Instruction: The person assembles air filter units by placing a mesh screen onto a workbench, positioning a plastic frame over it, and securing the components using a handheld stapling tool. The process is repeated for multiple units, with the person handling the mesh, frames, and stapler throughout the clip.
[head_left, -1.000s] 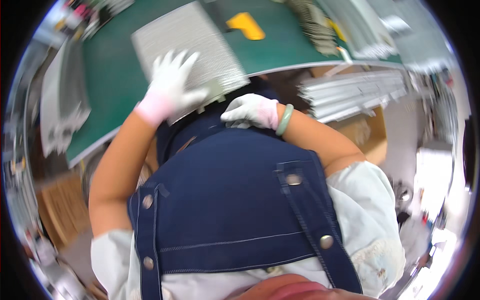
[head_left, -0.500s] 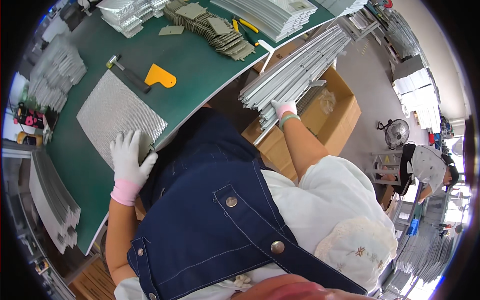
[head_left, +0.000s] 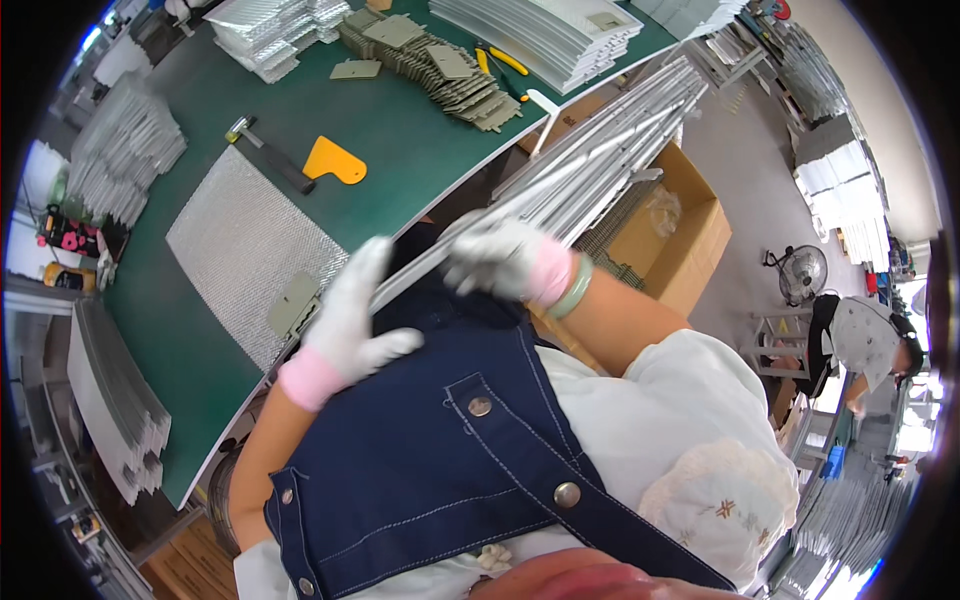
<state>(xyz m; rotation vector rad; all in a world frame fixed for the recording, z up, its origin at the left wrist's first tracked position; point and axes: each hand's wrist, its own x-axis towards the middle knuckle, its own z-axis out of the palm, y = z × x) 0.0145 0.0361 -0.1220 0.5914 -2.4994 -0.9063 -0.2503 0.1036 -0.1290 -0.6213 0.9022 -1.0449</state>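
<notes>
The right hand (head_left: 505, 262), fingers curled, grips the near end of a long silvery strip (head_left: 600, 150); the left hand (head_left: 350, 320) steadies it, fingers spread flat. The strip looks light, thin and whippy (likely sharp-edged), so it probably handles best supported along its edge.

Bright, even workshop light, strong fisheye bending at the dark rim, slight motion blur.

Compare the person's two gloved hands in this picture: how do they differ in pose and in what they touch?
The left hand is spread open at the edge of the green table, gripping nothing, while the right hand curls onto a silver sheet from the stack beside the table. Only the right wrist wears a green bangle. Both wear white gloves with pink cuffs.
</notes>
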